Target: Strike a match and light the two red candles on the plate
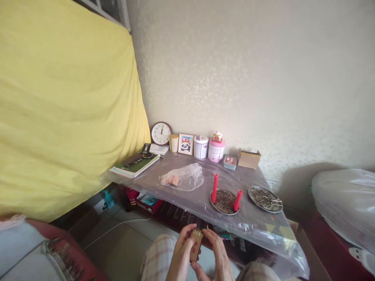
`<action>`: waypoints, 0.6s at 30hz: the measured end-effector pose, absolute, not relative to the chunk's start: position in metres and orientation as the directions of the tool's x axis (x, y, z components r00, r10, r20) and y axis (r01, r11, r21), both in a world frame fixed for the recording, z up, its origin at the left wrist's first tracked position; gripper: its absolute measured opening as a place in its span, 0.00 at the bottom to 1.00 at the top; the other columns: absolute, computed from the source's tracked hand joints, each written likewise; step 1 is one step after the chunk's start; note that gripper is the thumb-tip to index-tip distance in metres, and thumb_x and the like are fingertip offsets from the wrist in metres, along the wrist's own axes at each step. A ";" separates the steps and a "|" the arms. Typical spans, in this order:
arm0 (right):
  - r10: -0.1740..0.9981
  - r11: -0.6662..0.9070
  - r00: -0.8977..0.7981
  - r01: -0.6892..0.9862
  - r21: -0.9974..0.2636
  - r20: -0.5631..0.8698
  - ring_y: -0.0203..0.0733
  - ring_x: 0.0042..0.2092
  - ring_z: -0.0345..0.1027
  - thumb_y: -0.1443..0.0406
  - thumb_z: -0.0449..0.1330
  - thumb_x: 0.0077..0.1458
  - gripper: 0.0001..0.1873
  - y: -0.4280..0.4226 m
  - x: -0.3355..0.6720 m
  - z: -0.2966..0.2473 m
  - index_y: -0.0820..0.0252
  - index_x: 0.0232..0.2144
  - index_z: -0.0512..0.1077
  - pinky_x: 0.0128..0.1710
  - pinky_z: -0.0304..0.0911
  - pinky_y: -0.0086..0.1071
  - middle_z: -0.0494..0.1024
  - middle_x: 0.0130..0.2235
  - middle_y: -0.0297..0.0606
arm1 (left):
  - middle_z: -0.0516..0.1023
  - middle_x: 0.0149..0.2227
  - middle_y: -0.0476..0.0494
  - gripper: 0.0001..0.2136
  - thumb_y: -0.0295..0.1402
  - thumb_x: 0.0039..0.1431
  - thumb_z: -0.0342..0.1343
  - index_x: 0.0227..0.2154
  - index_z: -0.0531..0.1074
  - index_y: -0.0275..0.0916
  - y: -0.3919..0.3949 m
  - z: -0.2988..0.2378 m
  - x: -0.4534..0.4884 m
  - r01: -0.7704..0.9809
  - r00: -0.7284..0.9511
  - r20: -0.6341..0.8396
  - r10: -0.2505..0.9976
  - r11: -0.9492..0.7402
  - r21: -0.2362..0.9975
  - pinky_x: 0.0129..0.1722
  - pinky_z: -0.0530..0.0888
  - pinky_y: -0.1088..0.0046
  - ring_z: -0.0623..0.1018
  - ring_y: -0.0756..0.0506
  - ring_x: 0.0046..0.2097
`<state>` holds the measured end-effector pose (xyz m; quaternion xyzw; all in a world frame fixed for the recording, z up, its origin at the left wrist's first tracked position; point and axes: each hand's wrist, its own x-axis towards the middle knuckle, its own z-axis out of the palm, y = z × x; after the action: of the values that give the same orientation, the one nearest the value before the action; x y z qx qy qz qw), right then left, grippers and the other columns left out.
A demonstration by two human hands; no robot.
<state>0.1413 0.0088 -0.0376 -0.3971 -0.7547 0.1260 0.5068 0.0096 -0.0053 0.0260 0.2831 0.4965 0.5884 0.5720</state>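
Observation:
My left hand point(183, 249) is closed around a small tan matchbox point(195, 246), held upright above my lap. Several pale match ends show at its open top. Beside it, my right hand point(217, 251) has its fingertips at the box's top edge and its thumb at the lower end. A thin match point(207, 226) with a red tip pokes up by the right fingers; most of it is hidden. Beyond the hands, a tall red candle point(215, 188) and a shorter, tilted red candle point(238, 201) stand on a round metal plate point(211, 203) holding dark bits.
On the plastic-covered table point(187, 201) lie a second plate point(250, 198) with burnt sticks, a clear bag point(191, 175) and books point(136, 166). Along the wall are a clock point(161, 133), a panda picture point(185, 144), tubs point(200, 147) and a cardboard box point(249, 159). A yellow cloth point(67, 97) hangs left.

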 end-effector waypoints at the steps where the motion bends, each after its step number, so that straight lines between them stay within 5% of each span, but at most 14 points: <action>1: 0.724 0.655 -0.165 0.472 -0.591 0.670 0.57 0.58 0.68 0.53 0.60 0.59 0.32 0.009 0.141 -0.038 0.52 0.62 0.58 0.55 0.69 0.46 0.72 0.57 0.48 | 0.82 0.32 0.46 0.13 0.35 0.53 0.54 0.41 0.75 0.42 -0.005 0.024 0.011 -0.396 -0.203 -0.223 0.953 0.129 0.909 0.32 0.71 0.68 0.77 0.44 0.32; 6: 0.718 0.653 -0.118 0.455 -0.606 0.686 0.54 0.52 0.73 0.54 0.60 0.59 0.29 0.007 0.138 -0.041 0.51 0.60 0.61 0.52 0.71 0.45 0.75 0.53 0.45 | 0.82 0.36 0.44 0.10 0.41 0.51 0.56 0.33 0.74 0.42 -0.002 0.009 0.018 -0.420 -0.262 -0.194 0.945 0.069 0.905 0.40 0.72 0.65 0.78 0.40 0.40; 18: 0.873 0.479 -0.053 0.285 -0.831 0.485 0.51 0.49 0.77 0.49 0.62 0.56 0.28 0.008 0.146 -0.041 0.50 0.56 0.68 0.51 0.71 0.37 0.80 0.49 0.41 | 0.77 0.27 0.48 0.16 0.51 0.52 0.58 0.31 0.74 0.43 -0.007 0.024 0.011 -0.361 -0.156 -0.200 0.967 0.132 0.923 0.34 0.68 0.68 0.75 0.43 0.34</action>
<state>0.1461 0.0077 -0.0414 -0.4308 -0.6718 0.2741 0.5366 0.0112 -0.0074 0.0239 0.3096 0.4900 0.5813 0.5711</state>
